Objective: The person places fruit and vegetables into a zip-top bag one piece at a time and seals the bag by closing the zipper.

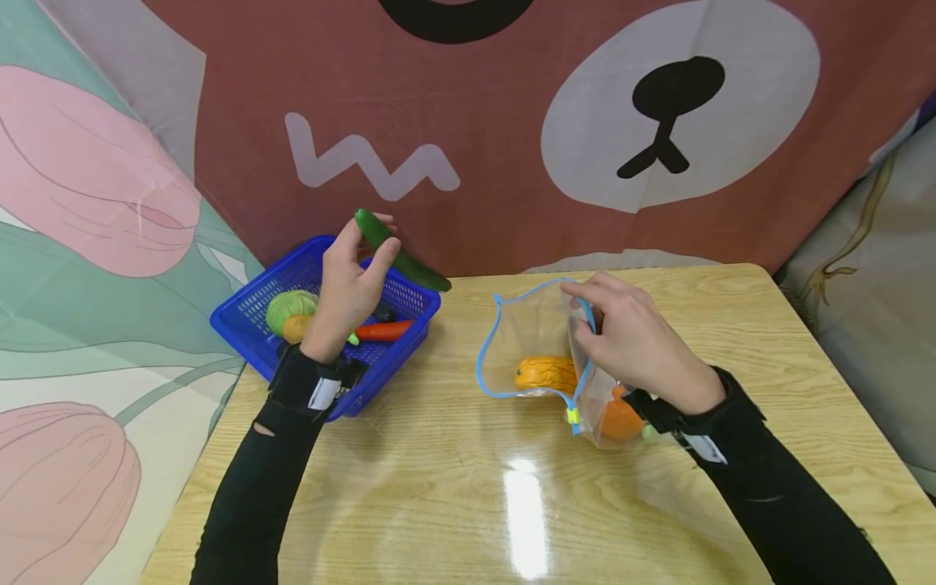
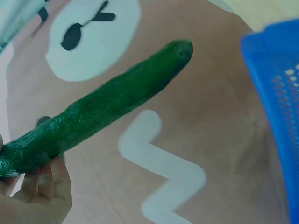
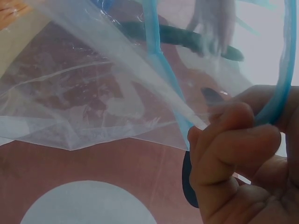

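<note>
A long green cucumber [image 1: 409, 262] is pinched between the thumb and fingers of my left hand [image 1: 353, 280], raised over the far right corner of the blue basket [image 1: 391, 382]. In the left wrist view the cucumber [image 2: 107, 105] slants up to the right, well above the basket. My right hand [image 1: 629, 333] grips the blue-trimmed rim of a clear zip bag [image 1: 537, 317], and its mouth gapes toward the left. Inside the bag lie a wrinkled yellow-orange vegetable [image 1: 547, 373] and a round orange item [image 1: 620, 418]. In the right wrist view curled fingers [image 3: 233, 154] hold the bag's edge.
The basket holds a green cabbage [image 1: 291, 310], a small yellow item [image 1: 296, 327], a carrot [image 1: 383, 331] and a dark item [image 1: 383, 312]. A yellow slider [image 1: 573, 416] sits on the bag's rim. A printed cloth [image 1: 475, 162] hangs behind the wooden table [image 1: 439, 487].
</note>
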The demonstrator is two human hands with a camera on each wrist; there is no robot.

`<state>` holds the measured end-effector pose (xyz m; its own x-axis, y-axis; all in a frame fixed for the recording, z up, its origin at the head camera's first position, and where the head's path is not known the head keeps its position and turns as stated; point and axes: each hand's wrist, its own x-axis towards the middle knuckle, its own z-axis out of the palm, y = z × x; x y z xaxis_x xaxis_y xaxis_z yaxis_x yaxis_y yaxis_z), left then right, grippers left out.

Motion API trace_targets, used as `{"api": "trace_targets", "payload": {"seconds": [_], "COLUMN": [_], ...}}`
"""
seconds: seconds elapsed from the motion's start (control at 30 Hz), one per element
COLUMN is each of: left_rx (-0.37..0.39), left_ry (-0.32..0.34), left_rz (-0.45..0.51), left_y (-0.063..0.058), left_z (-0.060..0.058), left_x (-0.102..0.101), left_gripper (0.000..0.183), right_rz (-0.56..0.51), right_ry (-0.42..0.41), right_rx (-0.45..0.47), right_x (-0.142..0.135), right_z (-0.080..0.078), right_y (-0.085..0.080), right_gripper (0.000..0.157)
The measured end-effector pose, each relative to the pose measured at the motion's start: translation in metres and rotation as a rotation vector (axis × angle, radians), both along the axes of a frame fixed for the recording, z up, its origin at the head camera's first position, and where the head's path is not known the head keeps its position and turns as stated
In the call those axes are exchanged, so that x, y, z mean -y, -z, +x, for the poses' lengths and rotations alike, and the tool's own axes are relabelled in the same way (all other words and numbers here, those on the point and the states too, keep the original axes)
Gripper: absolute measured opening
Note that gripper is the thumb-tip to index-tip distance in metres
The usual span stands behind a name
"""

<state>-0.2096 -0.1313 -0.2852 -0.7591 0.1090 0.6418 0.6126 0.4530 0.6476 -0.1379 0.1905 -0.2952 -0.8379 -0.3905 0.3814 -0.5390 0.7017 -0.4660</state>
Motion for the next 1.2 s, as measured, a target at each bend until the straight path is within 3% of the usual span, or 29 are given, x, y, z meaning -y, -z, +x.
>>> {"api": "trace_targets", "payload": {"seconds": [0.23, 0.4, 0.5, 0.63, 0.8, 0.97, 1.2], "left_rx": [-0.018, -0.014, 0.014, 0.044, 0.016, 0.023, 0.1], "left_ry": [0.147, 0.29, 0.335, 0.38, 0.436, 0.46, 0.522], "left_rz": [0.116, 0.307, 0.432, 0.505, 0.571, 0.535, 0.338], "left_y": [-0.008, -0.014, -0.015, -0.012, -0.013, -0.007, 0.02], "left_z": [0.014, 0.015, 0.015, 0.018, 0.021, 0.025, 0.034], "left_x": [-0.009, -0.006, -0.003, -0.002, -0.005, -0.016, -0.044], "left_gripper": [0.028, 0.036, 0.033, 0.037, 0.042, 0.042, 0.049], "right_rz": [0.011, 0.01, 0.008, 0.012, 0.017, 0.021, 0.014], "right_ry": [0.013, 0.006, 0.0, 0.001, -0.005, 0.003, -0.001], "right_rx": [-0.001, -0.001, 0.006, 0.004, -0.007, 0.0, 0.0], "right_x": [0.0, 0.001, 0.002, 0.002, 0.002, 0.002, 0.004], "right_z": [-0.001, -0.001, -0.001, -0.001, -0.001, 0.0, 0.001], "right_y": [-0.001, -0.001, -0.001, 0.0, 0.0, -0.001, -0.002], "right_gripper": [0.04, 0.041, 0.041, 0.041, 0.04, 0.04, 0.039]}}
